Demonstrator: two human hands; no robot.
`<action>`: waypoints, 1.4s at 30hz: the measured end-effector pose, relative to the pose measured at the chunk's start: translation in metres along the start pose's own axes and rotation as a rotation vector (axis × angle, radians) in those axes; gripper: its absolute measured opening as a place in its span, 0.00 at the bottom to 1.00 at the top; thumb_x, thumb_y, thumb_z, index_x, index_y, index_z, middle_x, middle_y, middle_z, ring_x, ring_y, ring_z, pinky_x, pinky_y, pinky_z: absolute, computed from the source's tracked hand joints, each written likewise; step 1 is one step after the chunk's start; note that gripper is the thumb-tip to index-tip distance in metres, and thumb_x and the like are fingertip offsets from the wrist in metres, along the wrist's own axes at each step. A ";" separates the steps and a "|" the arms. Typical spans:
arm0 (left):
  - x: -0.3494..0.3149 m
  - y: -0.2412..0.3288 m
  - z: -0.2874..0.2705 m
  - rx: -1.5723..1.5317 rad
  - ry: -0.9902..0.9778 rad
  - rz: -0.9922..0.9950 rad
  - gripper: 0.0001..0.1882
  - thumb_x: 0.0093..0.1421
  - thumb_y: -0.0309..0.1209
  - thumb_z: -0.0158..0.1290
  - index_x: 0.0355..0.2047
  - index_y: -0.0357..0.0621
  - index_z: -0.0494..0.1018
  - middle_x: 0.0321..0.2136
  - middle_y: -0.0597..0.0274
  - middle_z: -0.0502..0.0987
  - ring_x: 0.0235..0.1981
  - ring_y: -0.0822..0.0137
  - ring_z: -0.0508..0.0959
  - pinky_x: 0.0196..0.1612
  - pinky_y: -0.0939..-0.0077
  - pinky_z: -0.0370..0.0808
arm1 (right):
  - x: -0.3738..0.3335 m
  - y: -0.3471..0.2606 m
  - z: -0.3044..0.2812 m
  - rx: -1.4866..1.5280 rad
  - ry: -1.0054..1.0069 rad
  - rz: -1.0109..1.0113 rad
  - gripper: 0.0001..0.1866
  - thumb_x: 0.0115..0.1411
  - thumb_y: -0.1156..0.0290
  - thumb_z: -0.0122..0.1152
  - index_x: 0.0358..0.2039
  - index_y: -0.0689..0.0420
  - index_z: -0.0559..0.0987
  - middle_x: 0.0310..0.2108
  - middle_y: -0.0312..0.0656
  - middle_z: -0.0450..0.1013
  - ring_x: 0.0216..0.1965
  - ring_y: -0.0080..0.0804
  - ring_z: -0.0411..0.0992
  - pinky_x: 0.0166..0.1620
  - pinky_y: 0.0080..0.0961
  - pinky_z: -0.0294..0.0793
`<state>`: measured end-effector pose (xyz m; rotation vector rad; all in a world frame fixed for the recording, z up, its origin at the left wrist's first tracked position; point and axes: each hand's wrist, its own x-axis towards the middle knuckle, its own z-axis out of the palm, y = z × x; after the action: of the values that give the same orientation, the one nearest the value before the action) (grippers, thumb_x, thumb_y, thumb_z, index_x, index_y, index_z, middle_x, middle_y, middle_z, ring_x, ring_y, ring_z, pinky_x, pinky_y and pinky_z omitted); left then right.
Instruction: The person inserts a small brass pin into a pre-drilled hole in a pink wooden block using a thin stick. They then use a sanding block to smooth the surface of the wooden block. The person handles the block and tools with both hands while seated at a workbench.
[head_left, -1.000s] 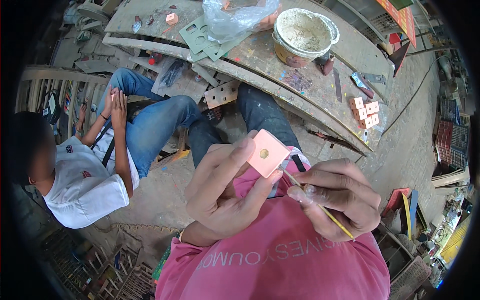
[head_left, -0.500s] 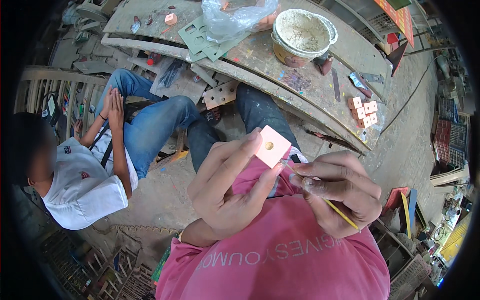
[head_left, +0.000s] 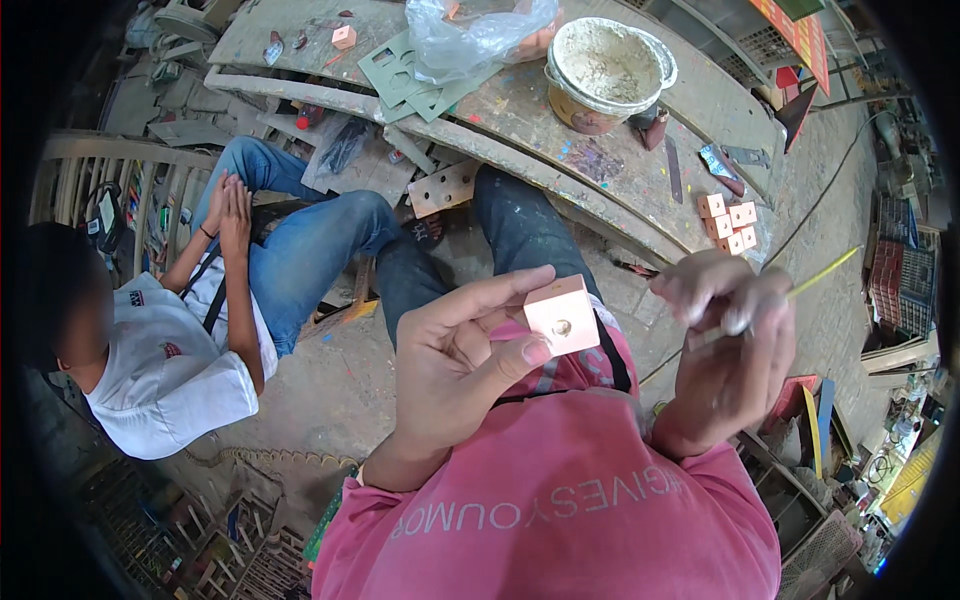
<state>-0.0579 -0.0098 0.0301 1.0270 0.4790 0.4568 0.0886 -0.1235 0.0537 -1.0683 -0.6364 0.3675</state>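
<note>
My left hand [head_left: 450,365] pinches a pale pink-orange cube [head_left: 575,312] between thumb and fingers, above my lap. One face with a round recess is turned toward me, and the top side shows too. To its right, apart from the cube, is my right hand [head_left: 735,345], blurred by motion. Its closed fingers hold a thin yellow stick-like tool [head_left: 825,271], whose long end points up and to the right. The tool's other end is smeared near the fingertips, so its tip cannot be made out.
Across from me stands a paint-spotted workbench [head_left: 540,150] with a bucket of pale paste [head_left: 610,65], a clear plastic bag [head_left: 470,40], green cut-out sheets [head_left: 385,75] and several matching cubes [head_left: 727,225]. A person in a white shirt [head_left: 175,365] sits at the left, hands together.
My right hand has drawn away from the cube, up and to the right, swinging the yellow tool's long end upward. My left hand has turned the cube and shifted slightly right and down.
</note>
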 end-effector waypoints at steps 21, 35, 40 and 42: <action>0.008 0.007 0.008 -0.205 -0.077 -0.244 0.29 0.53 0.27 0.50 0.52 0.17 0.60 0.44 0.36 0.72 0.47 0.54 0.75 0.52 0.64 0.70 | -0.006 0.014 -0.011 -0.159 -0.405 0.321 0.25 0.43 0.83 0.69 0.45 0.66 0.76 0.20 0.31 0.70 0.24 0.12 0.67 0.28 0.12 0.66; 0.007 0.006 0.009 -0.210 -0.073 -0.244 0.29 0.51 0.26 0.50 0.51 0.17 0.61 0.44 0.36 0.73 0.45 0.54 0.76 0.51 0.65 0.72 | -0.009 0.010 -0.010 -0.085 -0.423 0.384 0.24 0.44 0.87 0.66 0.45 0.66 0.75 0.33 0.45 0.77 0.33 0.25 0.77 0.35 0.19 0.74; 0.006 0.005 0.009 -0.184 -0.072 -0.244 0.29 0.52 0.27 0.51 0.51 0.18 0.61 0.43 0.37 0.73 0.45 0.54 0.76 0.51 0.65 0.72 | -0.011 0.012 -0.008 -0.041 -0.425 0.352 0.23 0.46 0.84 0.66 0.44 0.77 0.71 0.36 0.56 0.74 0.28 0.33 0.76 0.31 0.23 0.75; 0.006 0.006 0.008 -0.180 -0.081 -0.239 0.29 0.52 0.27 0.51 0.51 0.18 0.61 0.43 0.37 0.73 0.45 0.54 0.76 0.51 0.65 0.72 | -0.011 0.012 -0.008 -0.041 -0.429 0.356 0.23 0.46 0.84 0.66 0.44 0.77 0.71 0.36 0.57 0.73 0.29 0.33 0.76 0.31 0.24 0.75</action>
<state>-0.0494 -0.0095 0.0378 0.8001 0.4730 0.2391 0.0855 -0.1301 0.0366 -1.1533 -0.8354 0.9119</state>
